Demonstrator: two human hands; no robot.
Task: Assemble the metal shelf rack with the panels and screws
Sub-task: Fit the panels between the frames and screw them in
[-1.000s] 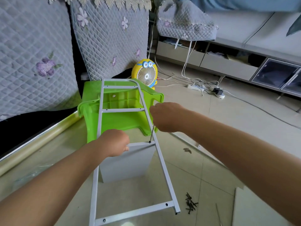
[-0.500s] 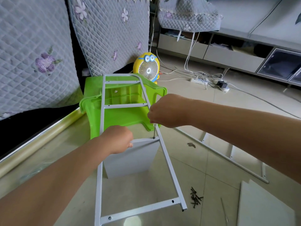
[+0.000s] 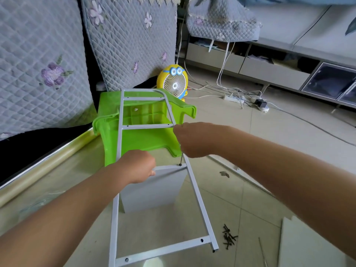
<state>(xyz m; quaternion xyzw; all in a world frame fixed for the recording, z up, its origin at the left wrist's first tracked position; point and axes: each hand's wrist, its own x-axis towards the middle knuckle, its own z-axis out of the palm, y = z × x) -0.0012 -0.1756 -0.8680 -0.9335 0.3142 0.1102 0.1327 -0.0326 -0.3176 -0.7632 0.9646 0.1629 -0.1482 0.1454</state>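
A white metal ladder-shaped side frame (image 3: pixel 198 201) slopes up from the floor onto a green plastic stool (image 3: pixel 146 137). A grey panel (image 3: pixel 152 189) stands under its middle rung. My left hand (image 3: pixel 137 166) grips that rung and the panel's top edge. My right hand (image 3: pixel 194 139) holds a thin screwdriver (image 3: pixel 181 159) upright, its tip on a screw (image 3: pixel 180 164) at the rung's right end. Several dark screws (image 3: pixel 229 238) lie on the floor beside the frame's lower right foot.
A second white frame (image 3: pixel 236 171) lies on the floor behind my right forearm, and a flat panel (image 3: pixel 300 245) at bottom right. A thin rod (image 3: pixel 263 251) lies near the screws. A yellow fan (image 3: pixel 174 81), cables and a power strip (image 3: pixel 234 98) are beyond the stool. Quilted cushions stand at left.
My view has shifted slightly between frames. Both hands stay on the middle rung, the screwdriver tip still on the screw.
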